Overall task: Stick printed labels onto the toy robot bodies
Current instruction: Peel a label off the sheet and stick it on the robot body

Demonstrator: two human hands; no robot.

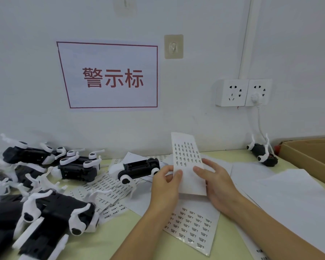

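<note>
I hold a narrow white sheet of small printed labels (pixel 188 156) upright above the table. My left hand (pixel 166 184) pinches its lower left edge with thumb and fingers. My right hand (pixel 214 181) holds its right side, thumb on the front. Just left of the sheet a black-and-white toy robot body (pixel 137 169) lies on its back. Several more toy robot bodies (pixel 51 209) are heaped at the left. One lone toy robot (pixel 262 153) lies at the back right.
More label sheets (pixel 193 228) and blank backing papers (pixel 293 190) are spread over the pale green table (pixel 105 239). An open cardboard box (pixel 313 154) stands at the right edge. On the wall hang a red-framed sign (pixel 111 76) and two sockets (pixel 242 92) with a cable plugged in.
</note>
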